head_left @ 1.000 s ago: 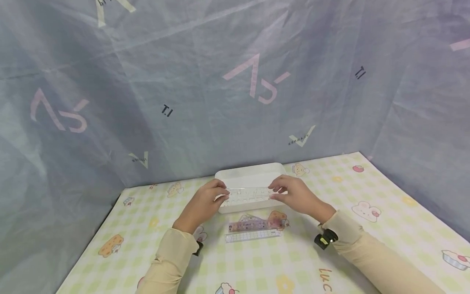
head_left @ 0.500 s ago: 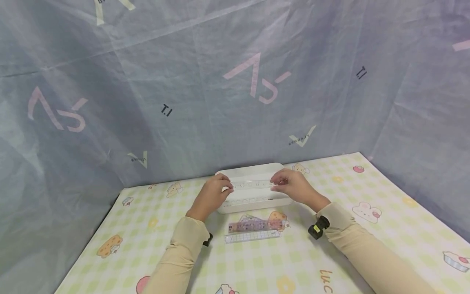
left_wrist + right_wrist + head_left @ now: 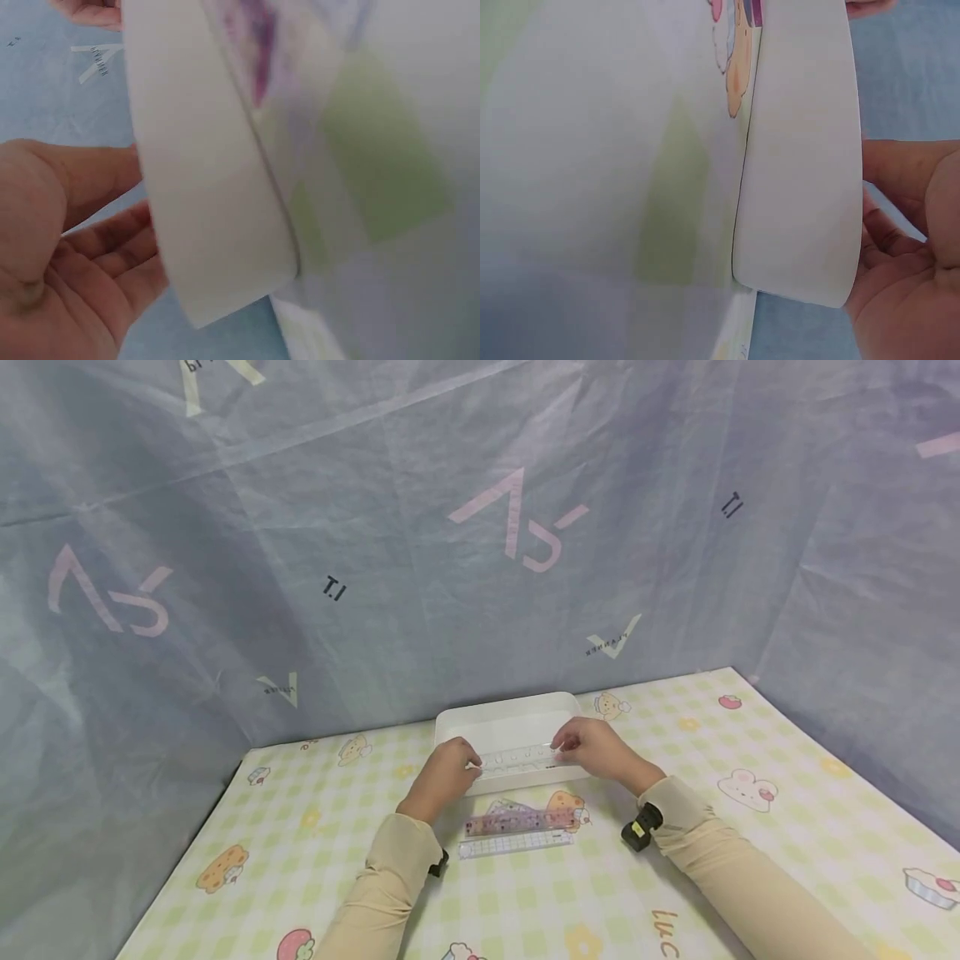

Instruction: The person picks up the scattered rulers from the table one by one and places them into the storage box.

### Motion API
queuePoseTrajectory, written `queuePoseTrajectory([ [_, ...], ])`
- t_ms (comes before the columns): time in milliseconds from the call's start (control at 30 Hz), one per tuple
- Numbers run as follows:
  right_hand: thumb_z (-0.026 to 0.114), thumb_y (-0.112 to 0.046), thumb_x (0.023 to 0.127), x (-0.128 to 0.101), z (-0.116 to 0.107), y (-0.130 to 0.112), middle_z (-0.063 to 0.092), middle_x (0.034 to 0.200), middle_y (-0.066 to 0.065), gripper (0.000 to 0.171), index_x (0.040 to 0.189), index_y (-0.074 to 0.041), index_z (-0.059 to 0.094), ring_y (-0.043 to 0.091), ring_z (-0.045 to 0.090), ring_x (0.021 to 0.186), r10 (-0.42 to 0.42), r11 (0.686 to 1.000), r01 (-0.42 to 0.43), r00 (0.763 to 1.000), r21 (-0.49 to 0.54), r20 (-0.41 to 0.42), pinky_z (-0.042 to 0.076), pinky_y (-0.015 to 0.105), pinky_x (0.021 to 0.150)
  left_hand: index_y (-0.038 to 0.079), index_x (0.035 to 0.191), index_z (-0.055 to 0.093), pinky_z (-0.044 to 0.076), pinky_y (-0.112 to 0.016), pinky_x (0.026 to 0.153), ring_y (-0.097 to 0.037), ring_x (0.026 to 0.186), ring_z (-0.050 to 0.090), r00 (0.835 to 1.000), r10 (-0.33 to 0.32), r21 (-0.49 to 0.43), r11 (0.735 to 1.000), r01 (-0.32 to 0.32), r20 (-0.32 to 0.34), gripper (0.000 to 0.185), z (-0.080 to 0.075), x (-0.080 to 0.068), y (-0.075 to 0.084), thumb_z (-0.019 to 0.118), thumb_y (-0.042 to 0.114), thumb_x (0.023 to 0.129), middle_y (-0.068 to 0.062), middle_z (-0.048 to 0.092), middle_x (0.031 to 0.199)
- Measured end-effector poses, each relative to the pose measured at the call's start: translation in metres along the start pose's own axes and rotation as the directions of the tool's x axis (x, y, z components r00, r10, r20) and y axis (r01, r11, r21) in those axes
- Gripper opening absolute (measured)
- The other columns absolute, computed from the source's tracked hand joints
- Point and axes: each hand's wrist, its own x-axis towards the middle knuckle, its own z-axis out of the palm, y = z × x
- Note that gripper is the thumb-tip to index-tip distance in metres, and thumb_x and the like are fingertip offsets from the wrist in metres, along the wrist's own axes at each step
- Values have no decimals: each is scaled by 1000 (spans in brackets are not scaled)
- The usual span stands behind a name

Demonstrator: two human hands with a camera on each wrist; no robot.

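Note:
My left hand [image 3: 444,774] and right hand [image 3: 602,750] pinch the two ends of a clear plastic ruler [image 3: 517,757], held level low over the front part of a white, shallow, oblong box [image 3: 510,708]. Another clear strip with a small dark mark shows just under it, by the box's front wall. In the left wrist view, the fingertips of my left hand [image 3: 82,255] are hidden behind the white box wall [image 3: 202,187]. The same wall [image 3: 802,165] hides the fingertips of my right hand [image 3: 907,240] in the right wrist view.
In front of the box lie a pink-purple patterned ruler [image 3: 520,821] and a clear gridded ruler [image 3: 516,844]. Part of another clear piece [image 3: 507,807] shows behind the pink one. A green checked cloth [image 3: 300,860] covers the table; a grey-blue curtain [image 3: 420,635] hangs behind.
Both hands first raised the clear ruler and moved it toward the back of the box, then lowered it toward the front wall. The rulers on the cloth stayed put.

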Motion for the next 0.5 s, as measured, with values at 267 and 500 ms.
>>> queuePoseTrajectory([
  [267, 74, -5, 87, -1, 0, 1, 71, 95, 6, 13, 100, -5, 74, 20, 67, 89, 15, 999, -13, 998, -33, 64, 55, 39, 80, 1, 98, 76, 54, -41, 89, -28, 102, 64, 1000, -17, -43, 999, 17, 2, 11, 4, -1, -3, 70, 7, 91, -11, 67, 106],
  [500, 73, -9, 89, -1, -2, -2, 72, 100, 10, 17, 104, -2, 73, 23, 67, 94, 6, 999, -2, 996, -42, 92, 54, 42, 85, 0, 104, 75, 51, -44, 96, -31, 110, 62, 998, -57, -40, 998, 57, 11, 16, 5, -1, -6, 69, 10, 92, -13, 66, 111],
])
